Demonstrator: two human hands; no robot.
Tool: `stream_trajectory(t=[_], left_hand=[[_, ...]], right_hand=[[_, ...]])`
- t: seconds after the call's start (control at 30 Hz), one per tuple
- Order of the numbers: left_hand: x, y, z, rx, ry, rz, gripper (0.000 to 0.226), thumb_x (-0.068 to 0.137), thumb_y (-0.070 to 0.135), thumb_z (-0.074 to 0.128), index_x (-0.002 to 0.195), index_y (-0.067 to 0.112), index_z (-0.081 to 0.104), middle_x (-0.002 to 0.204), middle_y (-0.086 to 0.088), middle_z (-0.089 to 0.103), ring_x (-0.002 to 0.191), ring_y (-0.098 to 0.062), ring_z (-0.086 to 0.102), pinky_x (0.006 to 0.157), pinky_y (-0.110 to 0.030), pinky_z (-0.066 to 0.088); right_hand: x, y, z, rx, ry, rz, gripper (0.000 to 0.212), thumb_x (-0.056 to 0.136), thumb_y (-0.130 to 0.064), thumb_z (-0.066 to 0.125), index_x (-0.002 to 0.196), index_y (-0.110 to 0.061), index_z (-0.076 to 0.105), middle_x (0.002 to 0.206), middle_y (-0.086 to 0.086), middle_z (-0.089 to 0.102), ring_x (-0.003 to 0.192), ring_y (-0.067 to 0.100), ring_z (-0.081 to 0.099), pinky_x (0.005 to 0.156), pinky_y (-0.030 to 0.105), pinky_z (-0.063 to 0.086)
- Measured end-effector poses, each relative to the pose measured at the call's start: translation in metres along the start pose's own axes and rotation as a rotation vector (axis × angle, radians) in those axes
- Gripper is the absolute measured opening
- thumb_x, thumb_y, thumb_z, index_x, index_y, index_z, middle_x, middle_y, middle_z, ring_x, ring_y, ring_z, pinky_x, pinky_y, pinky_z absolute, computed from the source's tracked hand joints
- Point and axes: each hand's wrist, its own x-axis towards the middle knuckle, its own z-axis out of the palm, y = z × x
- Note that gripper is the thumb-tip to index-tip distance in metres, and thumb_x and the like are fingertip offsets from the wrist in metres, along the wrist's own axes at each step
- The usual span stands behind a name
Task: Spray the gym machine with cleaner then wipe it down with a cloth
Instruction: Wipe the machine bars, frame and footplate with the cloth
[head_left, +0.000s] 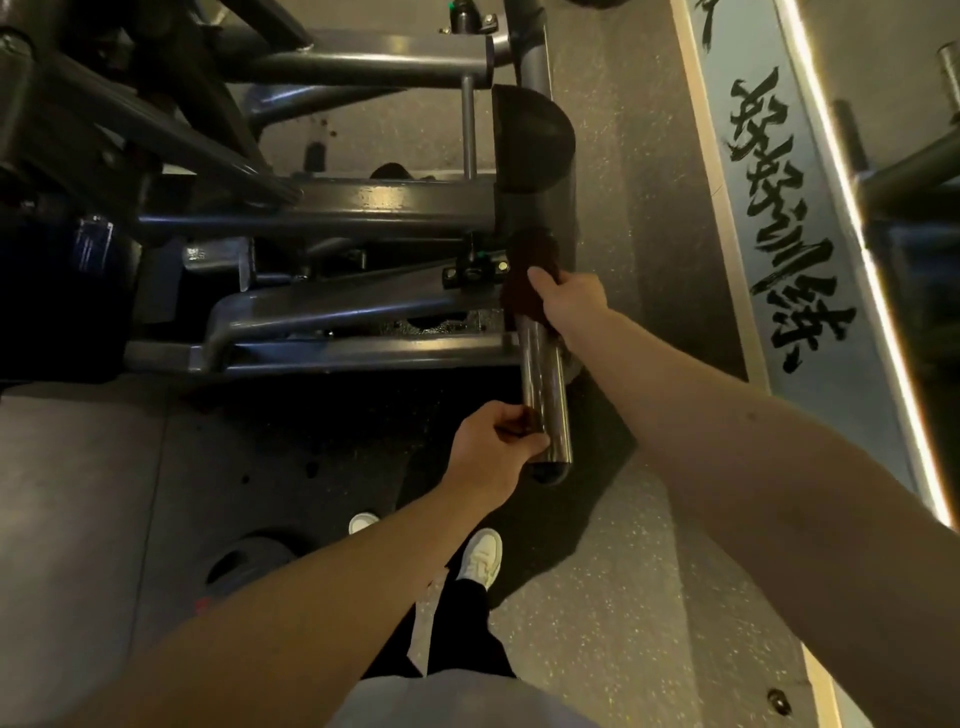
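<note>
1. Shoes (483, 558): white, standing on the speckled grey floor (623, 571). A darker patch of floor lies under the machine.
2. Left hand (488, 447): fingers and thumb curled round the free end of the chrome bar (545, 384). The brown patch at its fingertips could be cloth or a reflection; I cannot tell which.
3. Chrome bar: a polished tube, rigid and fixed to the frame. It is probably slick when wet and should bear firm rubbing.
4. Right hand (571, 304): fingers closed on the cloth (527, 260), pressing it to the bar's root where the bar meets the frame.
5. Cloth: brown, and it looks soft, limp and light. It is best bunched in the palm and wrapped round the tube.
6. Gym machine (363, 202): dark steel beams, judged heavy and immovable. Its bolts and brackets could snag the cloth. A black pad (535, 135) sits beyond the cloth.
7. Room: dim and warmly lit, with a lettered strip (779, 208) running along the floor on the right. No spray bottle is visible.
</note>
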Motion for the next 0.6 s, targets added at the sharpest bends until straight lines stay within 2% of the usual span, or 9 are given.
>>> stream_trajectory(t=[0.1,0.13,0.27,0.37,0.43,0.53,0.6], left_hand=[[0.0,0.001,0.0,0.019,0.004,-0.004,0.032,0.091,0.019,0.076,0.121,0.023,0.066,0.111,0.01,0.069,0.102,-0.003,0.067,0.086,-0.018,0.049],[-0.001,0.001,0.001,0.022,0.005,-0.006,0.032,0.091,0.019,0.077,0.121,0.024,0.066,0.112,0.01,0.069,0.103,-0.004,0.066,0.088,-0.019,0.049],[-0.004,0.003,0.002,0.012,0.012,0.003,0.027,0.092,0.02,0.076,0.116,0.028,0.066,0.109,0.012,0.07,0.102,-0.001,0.066,0.09,-0.019,0.048],[-0.01,0.003,-0.002,0.022,-0.011,0.021,0.022,0.093,0.021,0.075,0.109,0.033,0.065,0.104,0.012,0.071,0.095,0.0,0.067,0.086,-0.019,0.05],[-0.013,0.002,-0.007,0.054,-0.044,0.034,0.02,0.095,0.022,0.073,0.112,0.029,0.068,0.104,0.012,0.072,0.093,-0.001,0.066,0.084,-0.021,0.051],[-0.019,0.003,-0.011,0.104,-0.089,0.061,0.034,0.095,0.021,0.072,0.128,0.023,0.065,0.115,0.008,0.07,0.106,-0.005,0.064,0.088,-0.017,0.045],[-0.025,0.008,-0.013,0.096,-0.105,0.065,0.034,0.095,0.022,0.072,0.129,0.022,0.063,0.117,0.008,0.067,0.107,-0.005,0.063,0.084,-0.014,0.044]], right_hand=[[0.001,0.001,-0.001,-0.005,-0.011,-0.002,0.037,0.098,-0.048,0.063,0.111,-0.015,0.072,0.085,0.0,0.068,0.078,0.016,0.066,0.066,0.03,0.049],[-0.007,0.008,-0.002,0.014,-0.017,-0.007,0.035,0.099,-0.047,0.062,0.117,-0.018,0.072,0.086,-0.001,0.068,0.079,0.016,0.066,0.067,0.03,0.051],[-0.055,0.048,-0.006,0.112,-0.051,0.038,0.035,0.1,-0.043,0.062,0.127,-0.022,0.069,0.096,0.0,0.073,0.091,0.018,0.071,0.085,0.037,0.058],[-0.099,0.08,-0.011,0.159,-0.073,0.106,0.03,0.101,-0.04,0.062,0.121,-0.021,0.07,0.099,0.001,0.074,0.092,0.017,0.071,0.079,0.032,0.057],[-0.121,0.096,-0.013,0.134,-0.068,0.115,0.029,0.101,-0.04,0.062,0.118,-0.019,0.072,0.096,0.001,0.074,0.089,0.016,0.071,0.077,0.03,0.057],[-0.142,0.104,-0.018,0.081,-0.046,0.155,0.024,0.101,-0.039,0.062,0.108,-0.018,0.073,0.09,0.003,0.073,0.083,0.019,0.072,0.078,0.037,0.062],[-0.152,0.103,-0.025,0.026,-0.023,0.115,0.024,0.101,-0.036,0.063,0.104,-0.016,0.075,0.086,0.004,0.073,0.079,0.019,0.073,0.081,0.04,0.062]])
